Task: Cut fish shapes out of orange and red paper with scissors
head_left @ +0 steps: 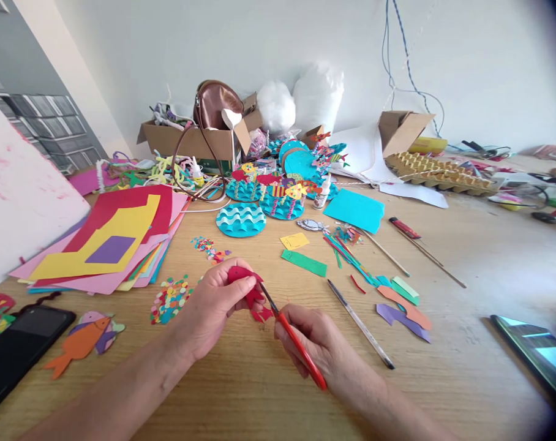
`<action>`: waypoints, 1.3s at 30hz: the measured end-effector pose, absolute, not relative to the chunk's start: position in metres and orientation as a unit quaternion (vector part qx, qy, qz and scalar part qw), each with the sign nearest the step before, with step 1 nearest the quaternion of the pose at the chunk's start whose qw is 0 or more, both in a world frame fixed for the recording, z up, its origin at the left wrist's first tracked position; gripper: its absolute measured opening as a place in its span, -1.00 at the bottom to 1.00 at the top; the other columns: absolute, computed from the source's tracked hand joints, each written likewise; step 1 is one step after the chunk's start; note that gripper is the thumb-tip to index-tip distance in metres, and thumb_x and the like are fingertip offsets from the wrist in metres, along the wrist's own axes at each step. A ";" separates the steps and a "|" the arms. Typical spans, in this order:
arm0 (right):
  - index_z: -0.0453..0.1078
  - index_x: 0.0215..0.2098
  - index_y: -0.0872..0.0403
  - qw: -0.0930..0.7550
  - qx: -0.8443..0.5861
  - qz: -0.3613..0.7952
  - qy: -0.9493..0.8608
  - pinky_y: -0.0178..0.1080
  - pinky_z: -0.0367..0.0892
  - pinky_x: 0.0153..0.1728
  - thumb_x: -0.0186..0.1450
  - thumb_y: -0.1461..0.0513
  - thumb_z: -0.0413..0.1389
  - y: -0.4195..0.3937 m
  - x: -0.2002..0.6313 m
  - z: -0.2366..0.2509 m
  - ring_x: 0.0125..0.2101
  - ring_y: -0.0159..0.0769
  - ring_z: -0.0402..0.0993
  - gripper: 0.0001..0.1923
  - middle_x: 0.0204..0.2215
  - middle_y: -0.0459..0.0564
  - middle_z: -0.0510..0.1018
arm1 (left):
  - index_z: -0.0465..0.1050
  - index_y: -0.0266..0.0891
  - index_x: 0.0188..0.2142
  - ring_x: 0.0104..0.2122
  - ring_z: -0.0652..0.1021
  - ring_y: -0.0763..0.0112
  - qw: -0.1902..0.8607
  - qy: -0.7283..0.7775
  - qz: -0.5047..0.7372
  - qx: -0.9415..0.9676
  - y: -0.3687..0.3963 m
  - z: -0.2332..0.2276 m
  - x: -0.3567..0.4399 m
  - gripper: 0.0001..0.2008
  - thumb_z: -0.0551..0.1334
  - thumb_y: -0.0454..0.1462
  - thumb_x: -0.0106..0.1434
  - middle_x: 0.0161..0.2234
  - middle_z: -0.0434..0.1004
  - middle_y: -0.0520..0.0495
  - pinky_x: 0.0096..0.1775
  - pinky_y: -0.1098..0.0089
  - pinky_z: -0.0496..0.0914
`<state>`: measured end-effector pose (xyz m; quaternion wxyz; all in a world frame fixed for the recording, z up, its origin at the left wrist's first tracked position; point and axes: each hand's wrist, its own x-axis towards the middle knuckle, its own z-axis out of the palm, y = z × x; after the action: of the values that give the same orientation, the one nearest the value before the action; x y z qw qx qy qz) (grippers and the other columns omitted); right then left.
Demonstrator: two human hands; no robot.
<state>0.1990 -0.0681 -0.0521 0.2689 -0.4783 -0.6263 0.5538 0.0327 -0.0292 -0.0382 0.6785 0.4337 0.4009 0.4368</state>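
Note:
My left hand [220,294] pinches a red paper fish [239,274] between thumb and fingers, above the middle of the wooden table. Red-handled scissors [300,350] are gripped in my right hand [312,337], their blades pointing up and left at the fish's edge. Under the blades lies a small red paper scrap [262,314]. Just left of my left hand is a pile of coloured paper dots [171,299]. A pen [360,323] lies to the right of my right hand.
Stacked coloured sheets [117,236] and an orange paper fish [82,339] lie left, near a black phone [30,334]. Blue wave discs [240,219], a glue bottle [323,193] and a cardboard box [177,139] stand behind. Rightward are paper strips [404,309], an egg tray [436,174] and another phone [537,352].

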 end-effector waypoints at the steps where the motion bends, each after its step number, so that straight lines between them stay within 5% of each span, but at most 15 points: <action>1: 0.08 -0.61 0.06 0.270 -0.477 0.554 -0.626 -0.38 -0.11 -0.67 0.26 -0.02 -0.08 -0.068 0.199 -0.052 -0.71 -0.52 -0.03 -0.59 -0.77 -0.26 0.08 | 0.34 -0.28 -0.50 -0.53 0.46 0.52 0.679 0.400 0.436 0.435 -0.029 -0.038 0.033 -0.92 0.19 -0.34 0.11 -0.52 0.50 0.01 -0.41 0.48 0.38; 39: 0.11 -0.60 0.07 0.239 -0.492 0.525 -0.652 -0.38 -0.07 -0.66 0.28 0.11 -0.08 -0.068 0.198 -0.053 -0.71 -0.51 0.05 -0.67 -0.77 -0.24 0.15 | 0.35 -0.29 -0.50 -0.54 0.47 0.51 0.712 0.374 0.383 0.455 -0.025 -0.032 0.024 -0.91 0.19 -0.34 0.12 -0.49 0.51 -0.04 -0.43 0.50 0.36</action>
<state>0.1984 -0.0682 -0.0530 0.2392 -0.4920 -0.6523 0.5246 0.0238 -0.0253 -0.0323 0.7118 0.4549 0.3738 0.3830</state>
